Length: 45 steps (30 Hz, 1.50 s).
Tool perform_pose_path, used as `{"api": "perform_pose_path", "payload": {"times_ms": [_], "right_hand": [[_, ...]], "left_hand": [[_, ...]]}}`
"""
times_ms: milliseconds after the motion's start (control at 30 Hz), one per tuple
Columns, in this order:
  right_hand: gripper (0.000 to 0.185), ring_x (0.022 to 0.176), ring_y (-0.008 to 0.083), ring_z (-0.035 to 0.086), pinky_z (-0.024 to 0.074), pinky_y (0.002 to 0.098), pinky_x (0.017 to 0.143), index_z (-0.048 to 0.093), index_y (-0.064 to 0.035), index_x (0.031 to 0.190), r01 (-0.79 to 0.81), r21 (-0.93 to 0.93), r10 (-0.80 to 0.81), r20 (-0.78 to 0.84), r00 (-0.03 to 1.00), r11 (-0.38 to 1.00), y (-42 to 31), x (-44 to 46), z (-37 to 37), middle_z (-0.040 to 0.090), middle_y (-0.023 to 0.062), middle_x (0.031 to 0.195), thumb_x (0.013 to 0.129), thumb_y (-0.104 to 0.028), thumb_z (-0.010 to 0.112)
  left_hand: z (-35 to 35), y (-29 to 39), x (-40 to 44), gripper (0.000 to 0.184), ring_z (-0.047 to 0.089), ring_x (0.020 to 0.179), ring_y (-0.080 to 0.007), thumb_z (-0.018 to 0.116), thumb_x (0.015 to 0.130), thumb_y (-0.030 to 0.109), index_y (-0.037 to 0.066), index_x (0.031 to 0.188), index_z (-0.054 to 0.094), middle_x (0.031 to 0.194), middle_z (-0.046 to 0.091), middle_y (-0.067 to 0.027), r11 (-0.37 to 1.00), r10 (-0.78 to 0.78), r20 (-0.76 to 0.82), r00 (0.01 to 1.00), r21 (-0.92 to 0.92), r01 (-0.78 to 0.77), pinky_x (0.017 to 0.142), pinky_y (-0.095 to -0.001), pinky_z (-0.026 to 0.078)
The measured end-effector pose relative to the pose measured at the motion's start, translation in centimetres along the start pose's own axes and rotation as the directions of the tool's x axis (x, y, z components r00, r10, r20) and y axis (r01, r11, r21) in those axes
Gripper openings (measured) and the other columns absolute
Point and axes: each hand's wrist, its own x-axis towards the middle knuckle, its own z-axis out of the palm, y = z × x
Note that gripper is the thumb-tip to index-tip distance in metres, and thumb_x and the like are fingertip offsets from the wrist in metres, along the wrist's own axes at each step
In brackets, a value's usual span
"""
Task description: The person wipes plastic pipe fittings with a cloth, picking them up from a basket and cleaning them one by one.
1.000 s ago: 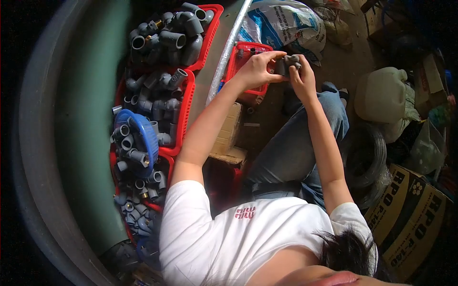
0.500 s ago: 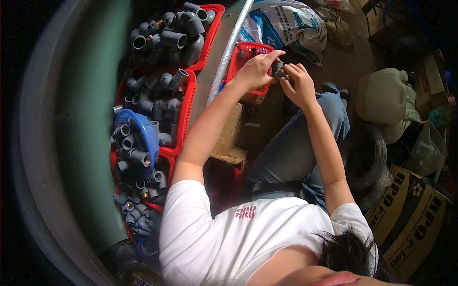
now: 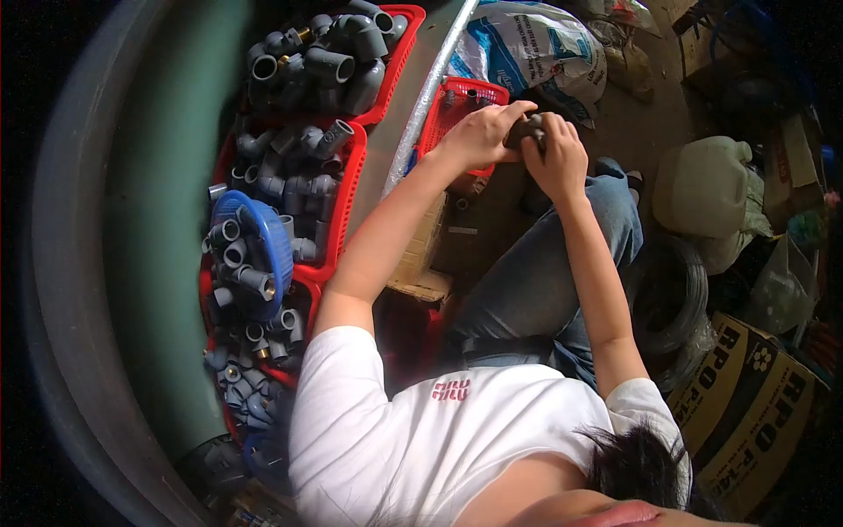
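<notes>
A dark grey pipe fitting (image 3: 525,130) is held between both hands, above the knee. My left hand (image 3: 480,137) grips it from the left, thumb and fingers around its side. My right hand (image 3: 559,153) closes on it from the right with bent fingers. The hands cover much of the fitting, so its exact shape cannot be made out. Just behind my left hand is a small red basket (image 3: 436,112) with a few dark fittings inside.
At left, red crates (image 3: 356,189) hold many grey pipe fittings; a blue basket (image 3: 283,250) of fittings rests on them. A silvery wrapped pole (image 3: 420,110) runs beside the crates. White sack (image 3: 536,44), plastic jerrycan (image 3: 702,186), wire coil (image 3: 694,294) and cardboard box (image 3: 746,404) stand around.
The fitting has turned between the hands, and its darker side now shows. My right hand has shifted slightly right and down, its fingers rearranged. The whole view has tilted a little.
</notes>
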Motion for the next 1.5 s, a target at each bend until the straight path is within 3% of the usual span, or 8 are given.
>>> {"api": "perform_pose_path", "payload": {"times_ms": [133,300,500,600,900,1033,1267,1500], "right_hand": [[0.027,0.086,0.0269,0.066,0.0508,0.0368,0.077,0.057,-0.0061,0.106,-0.391,0.480,0.294,0.267,0.918,0.786,1.8,-0.5,1.1,0.066,0.0126,0.091,0.087,-0.023,0.066],[0.032,0.084,0.0093,0.059,0.0491,0.0285,0.074,0.058,-0.0053,0.105,-0.429,0.573,0.276,0.337,0.900,0.699,1.8,-0.3,1.3,0.064,0.0054,0.088,0.086,-0.023,0.076],[0.024,0.094,0.0099,0.062,0.0556,0.0258,0.078,0.059,-0.0069,0.110,-0.573,0.815,0.391,0.501,0.772,0.087,1.5,0.7,0.4,0.062,0.0003,0.105,0.093,-0.021,0.070],[0.028,0.096,0.0082,0.061,0.0550,0.0241,0.076,0.058,-0.0076,0.113,-0.644,0.759,0.430,0.553,0.714,0.094,1.6,0.7,0.1,0.062,0.0001,0.107,0.094,-0.026,0.069],[0.028,0.092,0.0302,0.057,0.0455,0.0350,0.084,0.054,-0.0015,0.114,-0.189,0.486,0.136,0.144,0.980,0.853,3.4,0.1,0.4,0.057,0.0156,0.099,0.087,-0.011,0.055],[0.026,0.088,0.0318,0.062,0.0487,0.0357,0.079,0.059,-0.0019,0.108,-0.244,0.435,0.091,0.343,0.935,0.867,2.0,0.0,-1.3,0.061,0.0146,0.094,0.085,-0.013,0.063],[0.037,0.098,0.0332,0.067,0.0513,0.0374,0.083,0.060,-0.0070,0.118,-0.284,0.415,0.227,0.182,0.957,0.864,1.7,0.2,-0.7,0.067,0.0182,0.107,0.082,-0.008,0.069],[0.037,0.094,0.0289,0.069,0.0536,0.0333,0.077,0.064,-0.0090,0.117,-0.115,0.341,0.053,0.187,0.981,0.933,1.2,-0.2,-0.8,0.068,0.0122,0.107,0.080,-0.005,0.069]], "left_hand": [[0.0,0.0,0.0,0.075,0.063,0.107,-0.0371,0.080,0.073,0.018,0.011,0.139,0.044,0.113,0.065,-0.0191,0.999,-0.041,0.006,0.999,-0.019,0.041,0.092,-0.0448,0.052],[0.1,-0.4,0.0,0.082,0.062,0.111,-0.0361,0.082,0.072,0.019,0.010,0.143,0.042,0.116,0.064,-0.0179,1.000,-0.015,0.009,1.000,-0.021,0.015,0.095,-0.0443,0.050],[-1.0,0.5,0.5,0.075,0.058,0.120,-0.0303,0.083,0.072,0.028,0.009,0.137,0.052,0.123,0.064,-0.0146,0.983,-0.140,0.006,0.990,-0.122,0.139,0.103,-0.0431,0.045],[-1.7,0.6,0.7,0.068,0.059,0.117,-0.0308,0.083,0.071,0.034,0.008,0.130,0.059,0.121,0.065,-0.0146,0.977,-0.177,0.042,0.983,-0.110,0.181,0.101,-0.0431,0.046],[-1.6,0.3,0.4,0.062,0.061,0.110,-0.0332,0.083,0.070,0.039,0.015,0.123,0.063,0.112,0.067,-0.0150,0.978,-0.203,0.084,0.976,0.066,0.198,0.097,-0.0442,0.047],[-1.2,-0.5,0.0,0.059,0.062,0.108,-0.0325,0.081,0.071,0.040,0.016,0.122,0.064,0.111,0.067,-0.0141,0.969,-0.149,-0.026,0.988,0.197,0.151,0.096,-0.0454,0.048],[-1.5,0.7,0.1,0.057,0.061,0.111,-0.0310,0.080,0.071,0.038,0.014,0.121,0.064,0.112,0.067,-0.0139,0.958,-0.180,0.062,0.982,0.237,0.161,0.096,-0.0455,0.048],[-0.7,-0.9,-0.3,0.056,0.061,0.112,-0.0319,0.081,0.071,0.035,0.012,0.120,0.064,0.116,0.066,-0.0153,0.960,-0.120,-0.035,0.992,0.250,0.125,0.098,-0.0450,0.048]]}}
